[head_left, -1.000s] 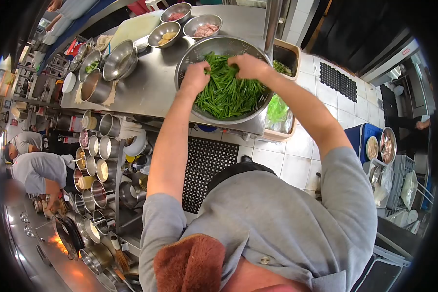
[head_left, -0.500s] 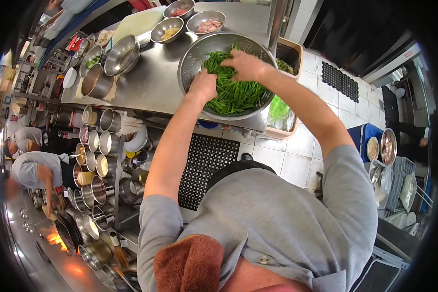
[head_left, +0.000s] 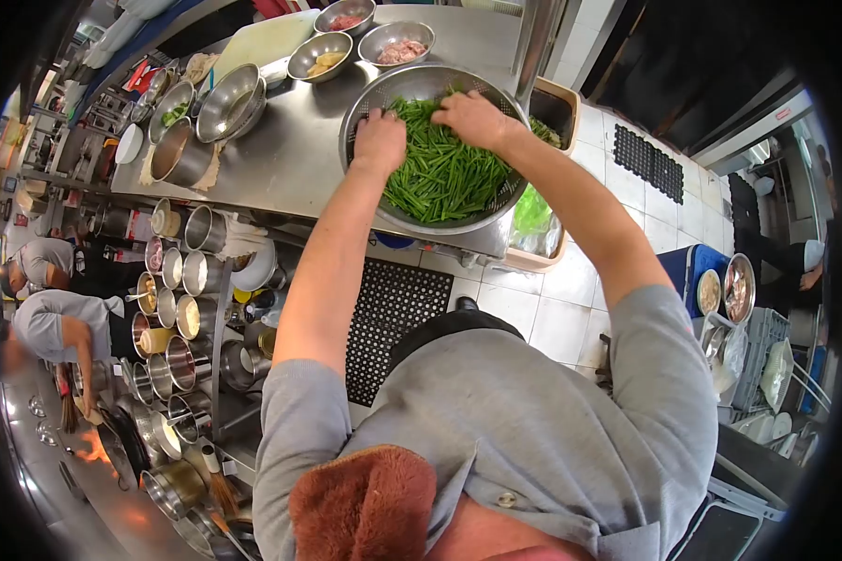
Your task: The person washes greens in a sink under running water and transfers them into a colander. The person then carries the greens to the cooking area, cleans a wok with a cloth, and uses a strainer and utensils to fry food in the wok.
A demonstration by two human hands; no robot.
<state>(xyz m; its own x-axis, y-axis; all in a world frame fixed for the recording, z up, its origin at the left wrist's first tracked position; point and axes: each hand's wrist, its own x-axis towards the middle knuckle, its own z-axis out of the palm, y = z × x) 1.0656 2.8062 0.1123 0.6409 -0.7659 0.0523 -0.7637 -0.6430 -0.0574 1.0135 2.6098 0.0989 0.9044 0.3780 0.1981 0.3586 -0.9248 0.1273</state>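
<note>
Grip's hidden, folks, clenched or loose, can't tell: L hand [head_left: 381, 140] & R hand [head_left: 478, 122] both in long, slim, glossy green stems [head_left: 449, 178], heaped in round, perforated s/steel colander [head_left: 412, 84], edge of flat metal counter [head_left: 290, 140]; sml red rectangular label [head_left: 783, 114] far R, unreadable.

Around the fingers [head_left: 447, 113], the colander [head_left: 430, 82] is gleaming in satin metal; beneath them, the green stalks [head_left: 449, 178] are looking smooth and faintly glossy; to their left, the steel counter [head_left: 281, 150] is shining smoothly.
</note>
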